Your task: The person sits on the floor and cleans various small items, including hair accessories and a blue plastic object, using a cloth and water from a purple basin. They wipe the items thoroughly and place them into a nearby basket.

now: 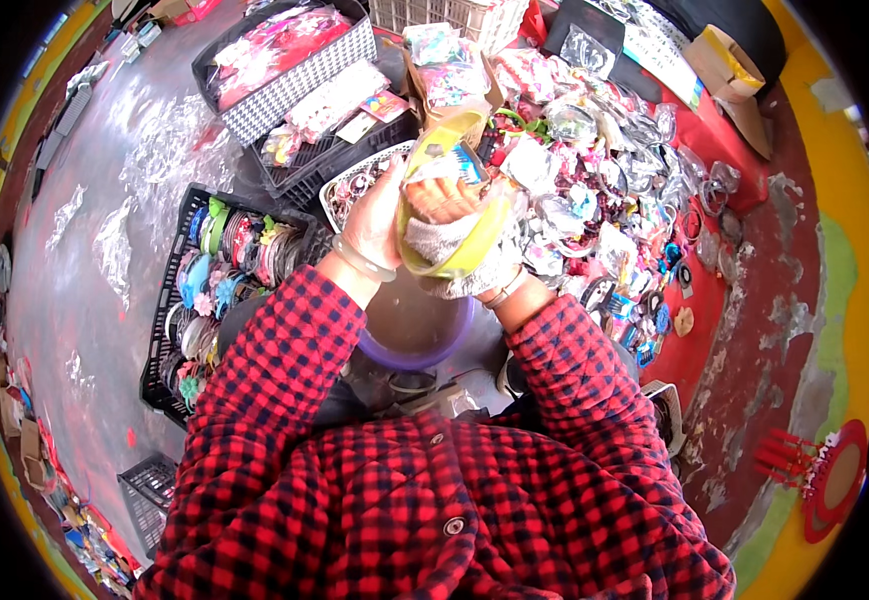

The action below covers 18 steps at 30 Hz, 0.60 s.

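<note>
When two hands meet, the yellow loop takes centre stage

As we pick it up from the left, there's a black crate packed with colourful headbands. Moving inward, we come to the left hand: its fingers look closed on the loop's left edge, tips hidden from us. Below sits a purple-rimmed basin, and the loop is up above it, between the hands! The right hand, in a pale fingerless glove, has bare fingers curled inside the loop; whether they grip anything, we can't tell. A blue-and-white piece shows just beside them. Out right, we've got a big jumbled pile of trinkets on red cloth.

The step in hand, we'd judge, is two-handed handling of that loop. The next move calls for a steady left hold and room for those right fingers.
</note>
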Available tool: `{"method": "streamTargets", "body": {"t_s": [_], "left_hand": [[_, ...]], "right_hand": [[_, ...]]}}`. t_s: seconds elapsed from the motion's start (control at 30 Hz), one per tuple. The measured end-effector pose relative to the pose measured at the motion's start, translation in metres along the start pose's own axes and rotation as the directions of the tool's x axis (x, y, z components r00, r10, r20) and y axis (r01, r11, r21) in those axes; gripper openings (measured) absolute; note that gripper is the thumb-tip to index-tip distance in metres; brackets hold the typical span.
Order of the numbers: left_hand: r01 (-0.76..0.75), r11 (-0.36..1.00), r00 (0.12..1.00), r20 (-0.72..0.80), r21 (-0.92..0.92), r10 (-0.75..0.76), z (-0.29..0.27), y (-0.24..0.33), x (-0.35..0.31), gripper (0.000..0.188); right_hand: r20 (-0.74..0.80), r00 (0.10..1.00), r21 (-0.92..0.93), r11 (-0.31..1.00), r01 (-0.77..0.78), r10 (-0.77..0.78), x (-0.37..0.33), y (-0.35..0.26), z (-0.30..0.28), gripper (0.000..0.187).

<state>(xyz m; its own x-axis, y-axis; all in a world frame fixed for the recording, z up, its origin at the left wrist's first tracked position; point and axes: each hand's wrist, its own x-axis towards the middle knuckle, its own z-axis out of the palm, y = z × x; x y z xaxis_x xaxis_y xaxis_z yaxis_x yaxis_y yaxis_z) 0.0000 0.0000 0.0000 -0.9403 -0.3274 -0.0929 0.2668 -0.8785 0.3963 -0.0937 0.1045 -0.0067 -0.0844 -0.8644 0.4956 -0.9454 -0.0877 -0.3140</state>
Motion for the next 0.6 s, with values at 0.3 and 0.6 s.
{"method": "streamTargets", "body": {"t_s": [0.3, 0.6], "left_hand": [[0.012, 0.988, 0.997, 0.07, 0.155, -0.023, -0.019, 0.017, 0.0, 0.032], [-0.252, 0.93, 0.968, 0.056, 0.268, 0.246, 0.004, 0.031, -0.005, 0.026]], "right_hand": [[0.697, 0.713, 0.377, -0.807, -0.454, -0.077, -0.014, -0.002, 0.007, 0.043], [0.535, 0.802, 0.467, -0.699, -0.542, -0.265, -0.038, -0.003, 0.007, 0.047]]}}
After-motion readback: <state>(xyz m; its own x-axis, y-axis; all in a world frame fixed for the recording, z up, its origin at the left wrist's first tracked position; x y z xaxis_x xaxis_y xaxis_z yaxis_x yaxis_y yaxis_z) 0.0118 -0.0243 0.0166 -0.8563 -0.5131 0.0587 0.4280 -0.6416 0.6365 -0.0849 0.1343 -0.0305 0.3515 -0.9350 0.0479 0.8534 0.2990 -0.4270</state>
